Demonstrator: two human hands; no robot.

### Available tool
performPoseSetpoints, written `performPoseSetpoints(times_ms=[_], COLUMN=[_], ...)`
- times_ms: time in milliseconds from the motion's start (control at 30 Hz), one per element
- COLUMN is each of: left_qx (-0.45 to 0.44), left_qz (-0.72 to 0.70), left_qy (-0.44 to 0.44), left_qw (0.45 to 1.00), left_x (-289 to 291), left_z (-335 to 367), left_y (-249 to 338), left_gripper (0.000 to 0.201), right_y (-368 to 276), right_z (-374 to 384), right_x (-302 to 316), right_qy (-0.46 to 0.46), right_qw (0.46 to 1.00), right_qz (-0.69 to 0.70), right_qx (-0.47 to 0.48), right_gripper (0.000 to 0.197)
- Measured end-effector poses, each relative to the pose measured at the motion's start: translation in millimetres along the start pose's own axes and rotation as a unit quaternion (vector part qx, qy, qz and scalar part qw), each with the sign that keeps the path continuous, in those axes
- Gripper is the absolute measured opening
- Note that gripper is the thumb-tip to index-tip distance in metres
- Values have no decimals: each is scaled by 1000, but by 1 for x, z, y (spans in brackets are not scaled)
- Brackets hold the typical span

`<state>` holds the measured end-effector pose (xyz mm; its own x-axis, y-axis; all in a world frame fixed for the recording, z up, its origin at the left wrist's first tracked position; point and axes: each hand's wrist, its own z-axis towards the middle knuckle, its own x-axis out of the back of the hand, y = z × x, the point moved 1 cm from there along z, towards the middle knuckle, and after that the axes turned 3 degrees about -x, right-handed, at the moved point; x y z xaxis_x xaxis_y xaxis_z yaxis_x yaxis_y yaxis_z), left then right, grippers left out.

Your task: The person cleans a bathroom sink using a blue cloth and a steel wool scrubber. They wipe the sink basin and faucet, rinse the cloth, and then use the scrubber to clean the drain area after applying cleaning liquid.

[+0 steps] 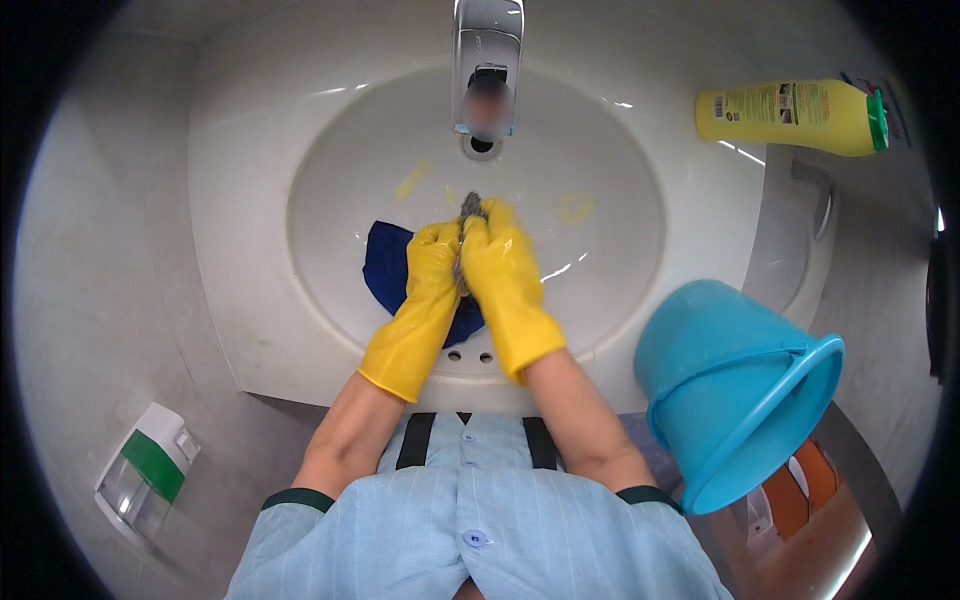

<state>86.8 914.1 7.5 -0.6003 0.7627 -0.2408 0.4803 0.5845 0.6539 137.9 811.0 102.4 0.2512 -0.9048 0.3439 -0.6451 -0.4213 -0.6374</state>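
Note:
Both my hands wear yellow rubber gloves and meet over the middle of the white sink (330, 150). A grey scourer (470, 205), likely steel wool, is squeezed between them, its top end poking out above the fingers. My left hand (433, 262) is closed round its left side, and my right hand (496, 255) is closed round its right side. Beneath my left glove a dark blue cloth (386, 262) lies in the basin, partly hidden. Yellow smears (576, 207) mark the basin on both sides of my hands.
A chrome faucet (488, 45) overhangs the far rim above the drain. On the counter's far right lies a yellow bottle (770, 115) with a green cap. A light blue bucket (715, 360) is tipped sideways at the near right. A green-and-white dispenser (155, 460) is at the lower left.

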Motion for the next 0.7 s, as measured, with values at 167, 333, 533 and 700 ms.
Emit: performPoseSetpoints(times_ms=[167, 333, 533, 700], left_qx=[18, 74, 83, 120], left_qz=[75, 108, 15, -33], left_qy=[22, 45, 100, 70], left_qw=[997, 990, 991, 990], left_x=[14, -11, 17, 36], left_z=[9, -3, 28, 30], left_y=[-6, 22, 53, 64], left_gripper=[21, 31, 42, 48], right_y=[19, 6, 18, 15], right_z=[-21, 28, 84, 109], right_x=[-26, 4, 2, -35], right_qy=[20, 30, 133, 41], right_qw=[992, 998, 951, 868], right_qz=[-81, -51, -192, -434], right_qx=[97, 9, 205, 237], right_gripper=[39, 35, 29, 26])
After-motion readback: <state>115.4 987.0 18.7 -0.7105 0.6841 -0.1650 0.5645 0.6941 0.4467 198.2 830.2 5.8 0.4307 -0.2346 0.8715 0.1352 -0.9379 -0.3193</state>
